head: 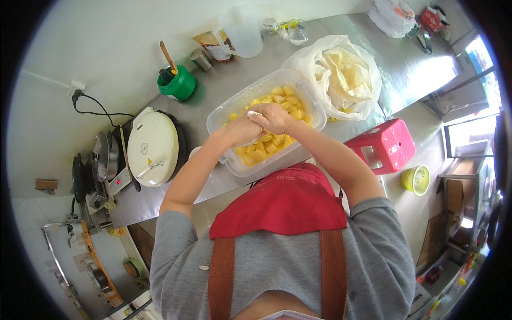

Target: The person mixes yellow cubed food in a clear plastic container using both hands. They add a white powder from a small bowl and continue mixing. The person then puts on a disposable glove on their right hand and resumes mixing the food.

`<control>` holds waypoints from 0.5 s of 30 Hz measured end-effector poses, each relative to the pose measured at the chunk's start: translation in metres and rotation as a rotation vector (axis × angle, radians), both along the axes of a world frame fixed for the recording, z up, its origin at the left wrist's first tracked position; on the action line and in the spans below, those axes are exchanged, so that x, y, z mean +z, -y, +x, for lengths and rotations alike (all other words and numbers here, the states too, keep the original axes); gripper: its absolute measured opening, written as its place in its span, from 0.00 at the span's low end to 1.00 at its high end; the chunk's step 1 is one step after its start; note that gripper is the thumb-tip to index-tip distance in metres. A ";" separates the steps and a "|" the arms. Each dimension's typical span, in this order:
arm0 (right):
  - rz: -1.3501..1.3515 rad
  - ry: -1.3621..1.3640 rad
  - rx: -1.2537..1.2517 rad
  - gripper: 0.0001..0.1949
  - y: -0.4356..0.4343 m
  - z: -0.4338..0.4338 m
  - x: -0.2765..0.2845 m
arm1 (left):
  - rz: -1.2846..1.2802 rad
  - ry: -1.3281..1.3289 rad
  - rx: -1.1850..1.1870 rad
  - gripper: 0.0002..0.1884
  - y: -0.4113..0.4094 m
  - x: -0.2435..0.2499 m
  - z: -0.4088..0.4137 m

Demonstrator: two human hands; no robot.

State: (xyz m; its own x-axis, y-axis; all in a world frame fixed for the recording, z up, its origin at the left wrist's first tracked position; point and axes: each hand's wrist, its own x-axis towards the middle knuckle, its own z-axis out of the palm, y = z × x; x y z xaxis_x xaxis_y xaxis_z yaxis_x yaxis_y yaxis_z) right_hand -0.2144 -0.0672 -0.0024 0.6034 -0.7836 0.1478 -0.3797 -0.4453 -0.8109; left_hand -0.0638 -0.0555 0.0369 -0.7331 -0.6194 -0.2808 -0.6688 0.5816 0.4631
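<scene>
Both my hands meet over a translucent plastic tub (218, 109) on the steel counter. Ridged yellow chunks (260, 152), of a food I cannot identify, cover much of its bottom. My left hand (241, 131) is lower and to the left, its fingers partly hidden under my right hand (273, 117). The right hand lies across it, with a white smear on one digit. Whether anything is pressed between the palms is hidden. Touching the tub's upper right corner, a white plastic bag (304, 52) stands gaping, with pale yellow sheet-like material (346, 74) inside.
An electric griddle (154, 148) with a cream lid is on the left, near a green tub (184, 86) holding utensils. Along the wall stand a plastic jug (244, 34), a metal shaker (201, 60) and jars. A red stool (394, 146) and yellow bucket (408, 180) are on the right.
</scene>
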 end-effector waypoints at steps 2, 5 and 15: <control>0.041 -0.070 0.007 0.24 0.002 -0.002 0.005 | 0.065 0.159 0.008 0.14 -0.006 0.019 -0.007; 0.179 -0.207 0.056 0.25 0.008 0.003 0.018 | -0.050 0.133 -0.126 0.16 -0.009 0.004 -0.001; 1.222 0.359 -0.082 0.15 0.025 0.000 0.000 | -0.320 -0.368 -0.269 0.20 -0.004 -0.003 -0.010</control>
